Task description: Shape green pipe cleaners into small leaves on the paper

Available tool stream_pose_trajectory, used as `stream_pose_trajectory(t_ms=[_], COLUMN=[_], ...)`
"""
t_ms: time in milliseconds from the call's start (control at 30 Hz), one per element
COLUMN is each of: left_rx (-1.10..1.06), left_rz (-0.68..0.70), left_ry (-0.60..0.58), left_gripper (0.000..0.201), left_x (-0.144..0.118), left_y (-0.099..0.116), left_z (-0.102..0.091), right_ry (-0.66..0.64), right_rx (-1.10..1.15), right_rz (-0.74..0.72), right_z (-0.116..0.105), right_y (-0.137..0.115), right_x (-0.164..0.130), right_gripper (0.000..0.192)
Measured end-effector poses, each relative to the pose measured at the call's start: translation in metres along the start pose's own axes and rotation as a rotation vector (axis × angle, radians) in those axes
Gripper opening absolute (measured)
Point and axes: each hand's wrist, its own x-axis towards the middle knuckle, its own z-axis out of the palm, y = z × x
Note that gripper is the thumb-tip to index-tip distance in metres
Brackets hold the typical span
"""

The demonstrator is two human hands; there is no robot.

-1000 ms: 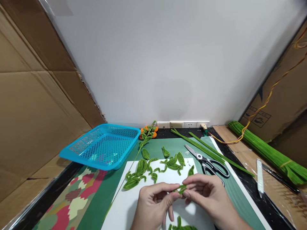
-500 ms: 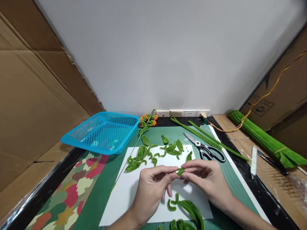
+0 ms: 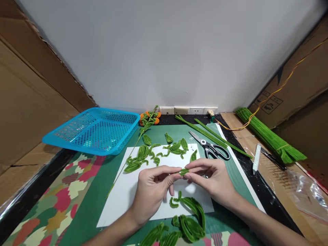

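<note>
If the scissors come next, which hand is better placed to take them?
Likely the right hand: the scissors lie just beyond it. The left hand is farther off. Both pinch the green piece.

Pinched between thumb and forefinger, a person's left hand (image 3: 152,189) hovers above the white sheet (image 3: 120,201), remaining fingers curled beneath. The right hand (image 3: 216,179), at the sheet's right side, mirrors the pinch, the two sets of fingertips nearly meeting over the sheet. The left forearm (image 3: 115,227) slants across the sheet's near edge; the right forearm (image 3: 261,220) angles in from beyond its near right corner.
</note>
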Motion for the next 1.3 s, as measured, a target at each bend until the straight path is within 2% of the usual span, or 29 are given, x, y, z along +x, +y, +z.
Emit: stream_pose_trajectory(t_ms=[333,667,1033,1300], left_rx=[-0.006,0.064,0.046,0.058], left_rz=[0.046,0.08,0.126,0.153], left_ry=[-0.004,0.051,0.046,0.0], left_gripper=[0.008,0.014,0.011,0.011], left_x=[0.0002,0.0013,-0.001,-0.0027], left_y=[-0.002,0.0001,0.0022,0.0026], left_z=[0.0023,0.0031,0.0056,0.0042], right_ry=[0.004,-0.071,-0.123,-0.147], right_rx=[-0.062,-0.005,-0.037,0.006], right_rz=[-0.028,0.042,0.062,0.07], right_z=[-0.0028,-0.0054,-0.0058,-0.0043], right_y=[0.0004,0.006,0.0048,0.0023], right_x=[-0.0032,-0.0038,-0.0046,-0.0058], right_gripper=[0.022,0.032,0.027,0.026])
